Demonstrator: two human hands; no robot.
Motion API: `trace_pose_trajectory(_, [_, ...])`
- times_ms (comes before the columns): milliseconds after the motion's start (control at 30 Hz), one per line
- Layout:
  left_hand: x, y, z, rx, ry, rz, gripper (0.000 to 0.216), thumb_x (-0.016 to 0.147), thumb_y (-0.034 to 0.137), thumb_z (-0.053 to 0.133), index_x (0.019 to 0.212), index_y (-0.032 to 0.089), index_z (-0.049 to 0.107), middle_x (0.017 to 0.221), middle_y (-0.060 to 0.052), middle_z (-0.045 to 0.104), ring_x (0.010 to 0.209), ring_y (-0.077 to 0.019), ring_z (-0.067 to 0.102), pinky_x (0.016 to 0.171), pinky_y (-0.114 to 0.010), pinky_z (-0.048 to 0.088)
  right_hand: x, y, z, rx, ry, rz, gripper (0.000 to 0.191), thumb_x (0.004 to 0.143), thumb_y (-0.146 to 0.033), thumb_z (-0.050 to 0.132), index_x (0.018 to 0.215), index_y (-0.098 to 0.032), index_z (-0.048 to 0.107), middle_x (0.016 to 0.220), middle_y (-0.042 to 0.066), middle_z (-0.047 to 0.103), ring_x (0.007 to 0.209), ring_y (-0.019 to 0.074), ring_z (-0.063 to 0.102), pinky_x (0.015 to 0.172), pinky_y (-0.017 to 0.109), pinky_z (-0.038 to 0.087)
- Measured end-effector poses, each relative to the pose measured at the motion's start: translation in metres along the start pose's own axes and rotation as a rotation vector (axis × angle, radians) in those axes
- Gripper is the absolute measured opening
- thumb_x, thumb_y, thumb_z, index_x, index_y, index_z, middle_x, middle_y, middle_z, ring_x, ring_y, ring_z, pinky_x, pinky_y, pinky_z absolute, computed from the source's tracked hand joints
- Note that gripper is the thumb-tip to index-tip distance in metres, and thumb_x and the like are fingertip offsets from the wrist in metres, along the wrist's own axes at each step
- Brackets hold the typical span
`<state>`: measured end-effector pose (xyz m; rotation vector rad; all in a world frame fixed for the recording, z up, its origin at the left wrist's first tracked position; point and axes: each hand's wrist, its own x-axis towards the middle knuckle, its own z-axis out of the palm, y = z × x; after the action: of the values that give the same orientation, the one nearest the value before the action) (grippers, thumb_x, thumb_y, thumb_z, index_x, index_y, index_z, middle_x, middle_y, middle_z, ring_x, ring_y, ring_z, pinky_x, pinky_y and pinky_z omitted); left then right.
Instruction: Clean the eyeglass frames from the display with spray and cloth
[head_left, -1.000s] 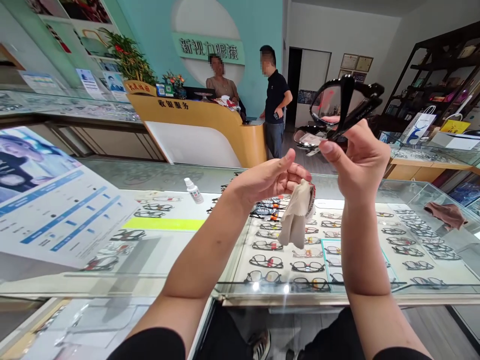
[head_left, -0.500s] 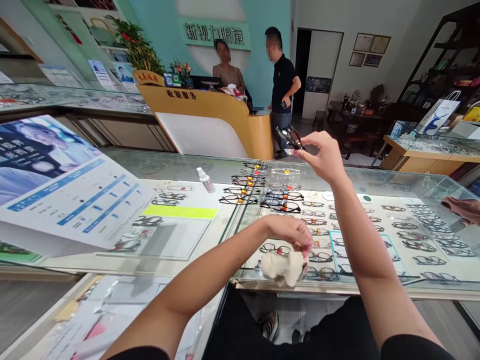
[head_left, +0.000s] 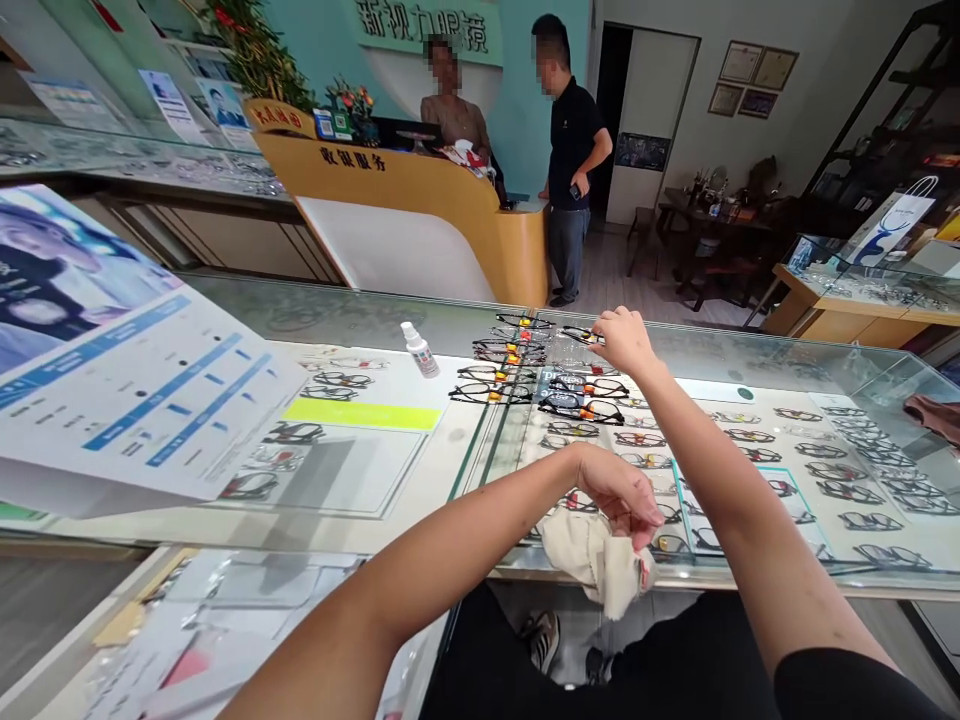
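At the far side of the glass counter (head_left: 360, 320), my right hand (head_left: 626, 343) has its fingers closed on a pair of dark-framed eyeglasses (head_left: 579, 334), down at the counter top behind the rows. My left hand (head_left: 619, 488) is closed on a cream cloth (head_left: 581, 543) that hangs over the near counter edge. Two groups of dark eyeglasses with orange tags stand on the glass: a left column (head_left: 491, 392) and a right pair (head_left: 585, 408). A white spray bottle (head_left: 420, 350) stands to their left, upright.
A large printed card (head_left: 172, 400) stands at the left. More eyeglasses (head_left: 825, 472) lie in rows beneath the glass. A brown cloth (head_left: 934, 420) rests at the far right. Beyond is a wooden cashier desk (head_left: 517, 250), with one person (head_left: 457, 115) behind it and another (head_left: 574, 140) beside it.
My right hand has lowered the raised eyeglasses to the back of the counter. My left hand and the cloth have shifted slightly right and down. The view has tilted downward.
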<state>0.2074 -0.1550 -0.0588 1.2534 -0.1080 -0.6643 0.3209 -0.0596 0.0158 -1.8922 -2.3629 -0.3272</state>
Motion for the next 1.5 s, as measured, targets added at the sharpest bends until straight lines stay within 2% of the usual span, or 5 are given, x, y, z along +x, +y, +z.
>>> trace_pose_trajectory(500, [0.012,-0.006,-0.013,-0.167,-0.162,0.004,0.034,0.071,0.04,0.093,0.079,0.015,0.071,0.07,0.0,0.066,0.061,-0.0109,0.062,0.057,-0.018,0.054,0.032,-0.009,0.019,0.006,-0.193,0.077,0.033,0.097,-0.042,0.064,0.115,-0.018,0.078,0.13,0.016,0.071,0.122,0.0322,0.058,0.105,0.045,0.042])
trace_pose_trajectory(767, [0.012,-0.003,-0.012,-0.231,-0.132,-0.062,0.02,0.07,0.029,0.078,0.07,0.017,0.062,0.068,-0.001,0.058,0.057,-0.0125,0.058,0.054,-0.021,0.054,0.059,0.008,0.022,0.035,-0.201,0.204,0.033,0.1,-0.025,0.056,0.128,-0.019,0.073,0.126,0.016,0.076,0.129,0.0323,0.061,0.108,0.043,0.039])
trace_pose_trajectory(1033, [0.01,0.004,-0.006,-0.184,-0.107,-0.026,0.024,0.064,0.027,0.067,0.064,0.02,0.044,0.068,0.001,0.034,0.05,-0.0111,0.027,0.037,-0.021,0.026,0.083,0.0,0.033,0.056,-0.237,0.274,0.021,0.086,-0.007,0.066,0.1,-0.014,0.079,0.109,0.018,0.081,0.108,0.0289,0.074,0.11,0.045,0.039])
trace_pose_trajectory(1300, [0.004,0.013,-0.001,-0.151,-0.02,-0.036,0.036,0.072,0.032,0.072,0.062,0.021,0.039,0.063,0.003,0.029,0.049,-0.0107,0.02,0.037,-0.021,0.026,0.042,0.016,0.0,0.278,-0.03,0.345,0.023,0.096,-0.023,0.054,0.109,-0.023,0.074,0.102,0.007,0.083,0.101,0.0208,0.075,0.082,0.03,0.052])
trace_pose_trajectory(1500, [0.006,0.003,-0.012,-0.263,0.028,0.001,0.024,0.067,0.04,0.062,0.06,0.018,0.057,0.059,-0.007,0.049,0.054,-0.0175,0.049,0.046,-0.025,0.047,-0.03,0.035,-0.016,0.91,0.247,0.281,0.009,0.084,-0.02,0.062,0.092,-0.022,0.065,0.083,0.001,0.08,0.072,0.0176,0.073,0.079,0.033,0.055])
